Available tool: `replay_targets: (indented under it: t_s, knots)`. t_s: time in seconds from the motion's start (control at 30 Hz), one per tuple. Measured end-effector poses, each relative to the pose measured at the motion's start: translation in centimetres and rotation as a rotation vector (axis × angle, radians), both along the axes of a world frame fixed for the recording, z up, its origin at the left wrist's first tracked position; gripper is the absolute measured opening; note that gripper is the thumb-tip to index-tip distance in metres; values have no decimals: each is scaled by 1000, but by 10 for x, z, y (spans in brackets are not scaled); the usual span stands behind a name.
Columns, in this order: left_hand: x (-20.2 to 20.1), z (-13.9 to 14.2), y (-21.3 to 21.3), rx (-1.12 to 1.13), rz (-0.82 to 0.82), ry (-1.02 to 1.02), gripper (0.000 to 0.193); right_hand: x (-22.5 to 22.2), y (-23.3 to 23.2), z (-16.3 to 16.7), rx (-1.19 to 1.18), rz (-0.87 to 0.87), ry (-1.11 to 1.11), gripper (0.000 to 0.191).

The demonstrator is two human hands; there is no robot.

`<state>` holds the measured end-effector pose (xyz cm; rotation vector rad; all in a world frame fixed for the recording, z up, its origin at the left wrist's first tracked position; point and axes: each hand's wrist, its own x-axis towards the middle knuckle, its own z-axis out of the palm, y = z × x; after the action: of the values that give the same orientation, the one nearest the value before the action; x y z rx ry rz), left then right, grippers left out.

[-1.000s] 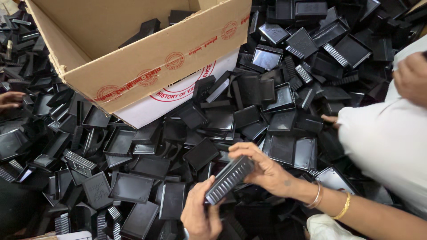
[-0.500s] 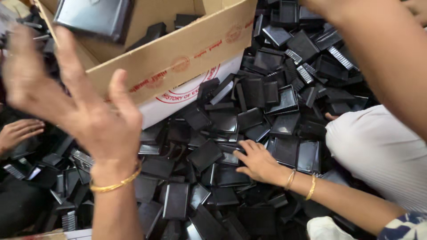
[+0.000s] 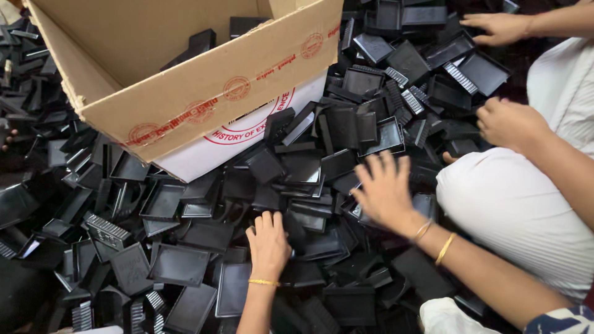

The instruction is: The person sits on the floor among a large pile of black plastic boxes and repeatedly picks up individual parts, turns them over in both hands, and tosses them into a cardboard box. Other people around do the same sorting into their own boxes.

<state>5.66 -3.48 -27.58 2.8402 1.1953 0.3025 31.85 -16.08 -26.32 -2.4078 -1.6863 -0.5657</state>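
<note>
A heap of small black plastic trays [image 3: 179, 263] covers the floor. My left hand [image 3: 269, 241], with a thin gold bangle at the wrist, lies flat on the heap in the lower middle, fingers stretched over a tray and holding nothing. My right hand [image 3: 383, 192], with two bangles, rests on the trays to the right with its fingers spread. A large open cardboard box [image 3: 204, 105] with red round stamps stands tilted at the upper left, with a few black trays [image 3: 201, 43] inside.
Another person in white clothing [image 3: 513, 210] sits at the right. One of their hands [image 3: 510, 124] is closed near the trays and the other hand [image 3: 501, 28] reaches over the pile at the top right. Fingertips [image 3: 6, 141] show at the left edge.
My left hand, raised by the box half a second ago with a tray flying in, has come down onto the heap. The stack held a second ago is gone from my hands.
</note>
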Motion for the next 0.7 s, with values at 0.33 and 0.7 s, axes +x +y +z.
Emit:
replay_targets:
  t_s: [0.33, 0.7]
  knots:
    - [-43, 31, -65, -415, 329, -904, 21, 21, -24, 3, 127, 101, 516, 50]
    - [24, 17, -130, -1058, 181, -1355, 29, -94, -32, 20, -185, 560, 1833, 70]
